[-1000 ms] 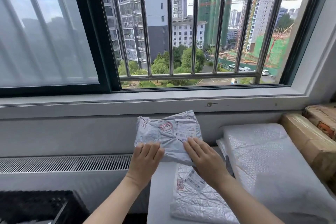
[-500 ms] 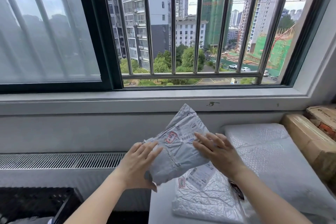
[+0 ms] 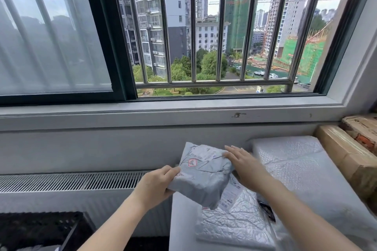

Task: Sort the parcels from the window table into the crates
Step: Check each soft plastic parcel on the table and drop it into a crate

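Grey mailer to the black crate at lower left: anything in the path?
Nothing visible. The left hand grips the grey mailer, the right hand rests on it, above the table edge. Open space lies between it and the black crate, which is only partly in frame.

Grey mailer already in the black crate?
No: the grey mailer is gripped by the left hand above the table, right of the black crate.

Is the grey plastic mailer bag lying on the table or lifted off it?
Lifted. The grey plastic mailer bag is tilted above the silver padded envelope, gripped by the left hand; the right hand touches its right edge.
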Demonstrator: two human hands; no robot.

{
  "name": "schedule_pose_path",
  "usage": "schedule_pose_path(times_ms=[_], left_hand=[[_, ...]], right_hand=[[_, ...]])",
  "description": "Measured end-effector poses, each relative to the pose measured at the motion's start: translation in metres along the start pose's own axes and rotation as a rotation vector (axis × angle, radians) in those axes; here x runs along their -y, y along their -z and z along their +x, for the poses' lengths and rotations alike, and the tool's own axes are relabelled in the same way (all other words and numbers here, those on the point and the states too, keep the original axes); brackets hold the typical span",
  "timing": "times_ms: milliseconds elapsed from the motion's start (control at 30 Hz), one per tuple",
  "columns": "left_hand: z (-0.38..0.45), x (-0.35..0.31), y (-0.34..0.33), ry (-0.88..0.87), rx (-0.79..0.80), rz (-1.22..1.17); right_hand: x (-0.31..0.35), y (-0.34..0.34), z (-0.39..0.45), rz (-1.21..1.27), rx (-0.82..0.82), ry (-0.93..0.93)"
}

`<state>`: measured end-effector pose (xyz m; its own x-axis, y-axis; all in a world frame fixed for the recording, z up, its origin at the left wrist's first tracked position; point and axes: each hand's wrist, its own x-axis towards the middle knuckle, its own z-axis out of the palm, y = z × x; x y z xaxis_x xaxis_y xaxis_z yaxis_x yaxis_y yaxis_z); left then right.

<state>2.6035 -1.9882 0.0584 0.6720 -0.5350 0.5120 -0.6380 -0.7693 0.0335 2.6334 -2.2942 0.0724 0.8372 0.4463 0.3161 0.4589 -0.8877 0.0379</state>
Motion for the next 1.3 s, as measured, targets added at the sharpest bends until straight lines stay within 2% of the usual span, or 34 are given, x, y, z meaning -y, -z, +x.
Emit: schedule_pose_path(times_ms=[67,167,267,333,467,567,700,767,867,1133,1233,1300], left_hand=[[0.006,-0.008,0.000,0.019,0.006,0.105],[0.017,-0.018,0.005,0.144,0.010,0.222],[0.028,-0.026,0.011,0.207,-0.007,0.292],[0.035,-0.032,0.014,0.196,-0.034,0.329],[0.043,-0.044,0.017,0.140,-0.102,0.392],[0.044,-0.047,0.018,0.087,-0.221,0.433],[0.038,-0.040,0.017,-0.071,-0.420,0.395],[0.029,-0.032,0.018,-0.087,-0.399,0.431],[0.017,-0.018,0.023,-0.017,-0.337,0.537],[-0.003,0.031,0.042,0.019,-0.470,0.568],[-0.014,0.051,0.051,0.018,-0.464,0.570],[-0.029,0.067,0.057,0.039,-0.417,0.558]], right_hand=[[0.003,0.000,-0.002,0.113,0.120,-0.057],[0.013,0.011,-0.004,0.188,0.096,-0.039],[0.031,0.021,-0.003,0.198,0.096,0.064],[0.042,0.019,0.000,0.171,-0.007,0.076],[0.060,0.021,0.008,0.026,-0.299,-0.015],[0.068,0.020,0.012,-0.066,-0.470,0.002],[0.063,0.011,0.013,0.045,-0.591,-0.041],[0.057,0.009,0.011,0.138,-0.599,-0.033],[0.055,0.009,0.009,0.202,-0.557,0.026],[0.073,0.012,0.029,0.263,-0.636,0.075],[0.091,0.002,0.044,0.307,-0.585,0.072],[0.109,-0.008,0.055,0.334,-0.486,0.054]])
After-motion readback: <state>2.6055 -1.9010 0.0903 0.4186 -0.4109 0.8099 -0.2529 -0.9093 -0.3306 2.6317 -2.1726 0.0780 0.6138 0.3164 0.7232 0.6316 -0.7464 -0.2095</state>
